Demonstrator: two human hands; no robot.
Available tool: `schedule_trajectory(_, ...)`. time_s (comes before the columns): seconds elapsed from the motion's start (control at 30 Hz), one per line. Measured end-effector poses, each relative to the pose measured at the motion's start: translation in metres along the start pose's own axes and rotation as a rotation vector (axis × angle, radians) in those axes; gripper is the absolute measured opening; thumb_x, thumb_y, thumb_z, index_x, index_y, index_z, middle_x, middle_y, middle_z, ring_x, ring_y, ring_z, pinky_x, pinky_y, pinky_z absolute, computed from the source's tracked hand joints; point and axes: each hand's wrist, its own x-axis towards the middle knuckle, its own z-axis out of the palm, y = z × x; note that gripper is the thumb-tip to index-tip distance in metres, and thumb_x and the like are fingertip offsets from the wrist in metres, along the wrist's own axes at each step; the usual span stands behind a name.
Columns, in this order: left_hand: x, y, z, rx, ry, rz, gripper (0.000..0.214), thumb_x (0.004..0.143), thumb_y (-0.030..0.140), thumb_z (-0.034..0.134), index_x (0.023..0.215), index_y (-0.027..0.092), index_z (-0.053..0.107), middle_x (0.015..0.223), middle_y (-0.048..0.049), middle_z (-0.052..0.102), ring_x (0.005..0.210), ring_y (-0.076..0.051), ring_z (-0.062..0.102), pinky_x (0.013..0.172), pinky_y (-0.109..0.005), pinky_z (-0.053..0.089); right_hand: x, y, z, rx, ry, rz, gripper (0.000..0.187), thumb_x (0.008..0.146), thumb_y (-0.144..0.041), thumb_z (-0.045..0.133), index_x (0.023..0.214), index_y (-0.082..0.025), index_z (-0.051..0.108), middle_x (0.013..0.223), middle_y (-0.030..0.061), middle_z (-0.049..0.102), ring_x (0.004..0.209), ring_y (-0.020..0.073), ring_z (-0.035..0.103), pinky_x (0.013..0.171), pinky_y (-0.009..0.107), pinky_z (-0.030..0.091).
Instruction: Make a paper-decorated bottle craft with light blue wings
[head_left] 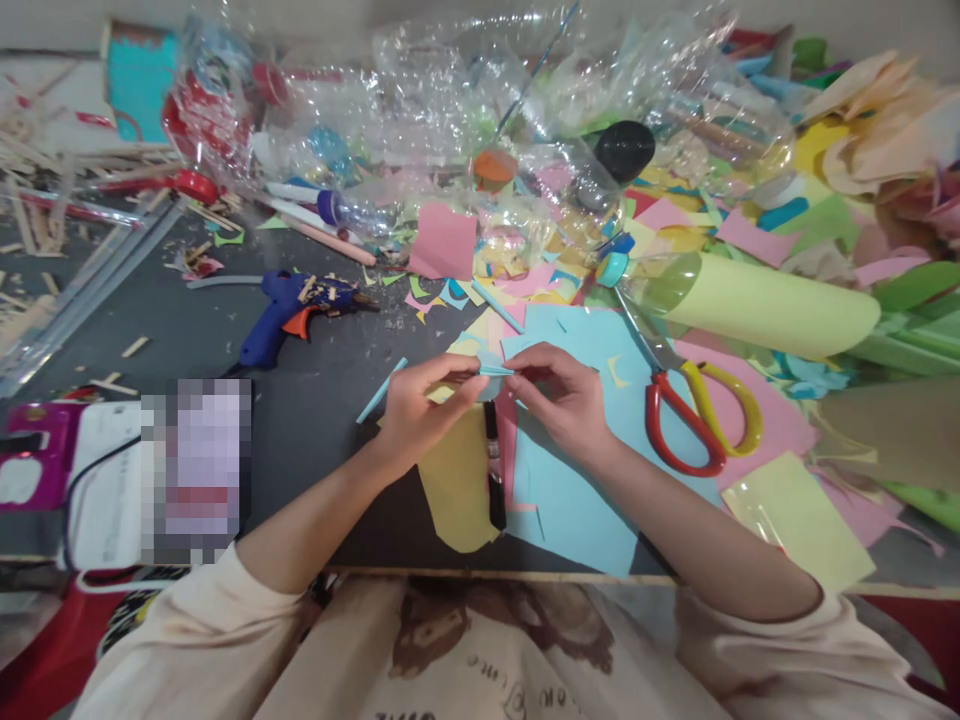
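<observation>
Between my two hands I hold a small folded piece of light blue paper (495, 369). My left hand (427, 398) pinches its left end between thumb and fingers. At the right end, my right hand (559, 392) pinches it the same way. Below lie a sheet of light blue paper (577, 500), a yellow paper piece (454, 480) and a black marker (495, 470). One thin blue paper strip (382, 390) lies left of my left hand, and another blue strip (498, 306) lies just beyond my hands. Scissors (686, 420) with red and yellow handles rest to the right.
A blue glue gun (277, 315) lies at the left, near glue sticks (97, 280) and wooden bits. Clear plastic bottles (360, 120) crowd the back. At right are a bottle wrapped in yellow-green paper (780, 305) and many paper scraps. Phone-like items (105, 480) sit front left.
</observation>
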Motion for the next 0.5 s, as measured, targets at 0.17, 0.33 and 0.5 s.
schedule_trajectory(0.17, 0.0003, 0.0001, 0.0005, 0.056, -0.023, 0.055, 0.019, 0.088, 0.030, 0.064, 0.074, 0.017, 0.067, 0.065, 0.0015, 0.071, 0.055, -0.009, 0.064, 0.052, -0.016, 0.046, 0.0014, 0.0009, -0.0022, -0.048, -0.026, -0.106, 0.009, 0.088, -0.029, 0.061, 0.088, -0.023, 0.068, 0.079, 0.0018, 0.065, 0.072, 0.0153, 0.061, 0.065, 0.032, 0.051)
schedule_trajectory(0.33, 0.0000, 0.0015, 0.0010, 0.095, -0.019, 0.096, 0.021, 0.089, 0.031, 0.063, 0.074, 0.018, 0.067, 0.064, 0.0021, 0.070, 0.054, -0.009, 0.063, 0.053, -0.016, 0.046, 0.0020, -0.0002, -0.0024, -0.130, 0.016, -0.162, 0.005, 0.088, -0.025, 0.066, 0.088, -0.027, 0.071, 0.084, 0.0016, 0.065, 0.086, 0.0182, 0.062, 0.079, 0.037, 0.050)
schedule_trajectory(0.5, -0.0004, 0.0004, 0.0015, 0.122, -0.014, 0.149, 0.025, 0.091, 0.036, 0.061, 0.073, 0.019, 0.068, 0.062, 0.0020, 0.070, 0.054, -0.009, 0.063, 0.054, -0.017, 0.048, 0.0008, -0.0016, -0.0021, -0.168, 0.004, -0.147, 0.008, 0.087, -0.025, 0.068, 0.088, -0.030, 0.074, 0.081, 0.0013, 0.062, 0.081, 0.0180, 0.061, 0.075, 0.036, 0.051)
